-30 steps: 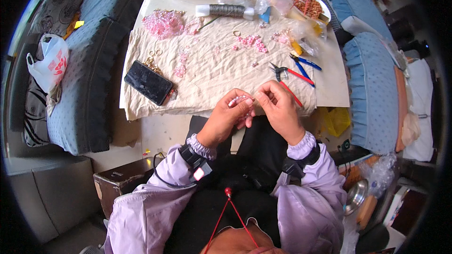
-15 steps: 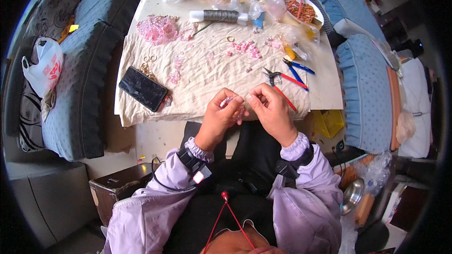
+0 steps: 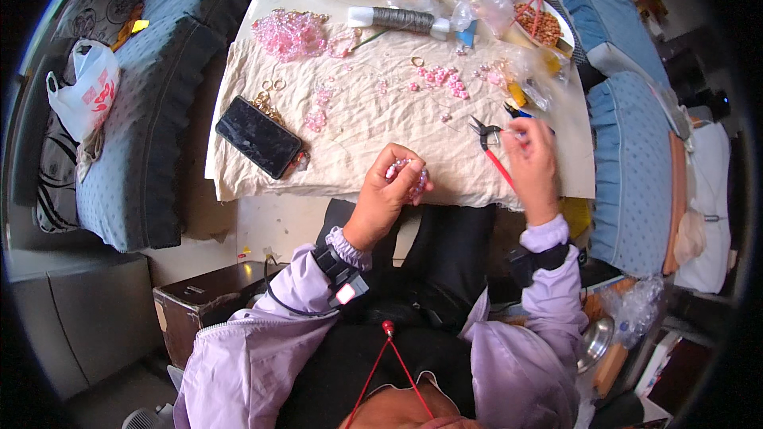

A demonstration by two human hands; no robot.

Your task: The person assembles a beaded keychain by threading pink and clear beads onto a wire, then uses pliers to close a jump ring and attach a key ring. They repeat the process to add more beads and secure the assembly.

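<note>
The left hand (image 3: 396, 191) pinches a curled bead strand (image 3: 420, 184) at the cloth's (image 3: 461, 179) near edge, already strung; pink beads (image 3: 441, 78) lie farther off (unused, seemingly). Right hand (image 3: 526, 143), beside red-handled pliers (image 3: 498, 167): can't tell its grip.

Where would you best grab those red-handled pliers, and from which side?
Probably by the visible red handle of the pliers, coming from the person's near side: the handle slants that way, long and slim, while the dark pointed head faces away. The right hand, close by, seems to hide the other handle.
</note>
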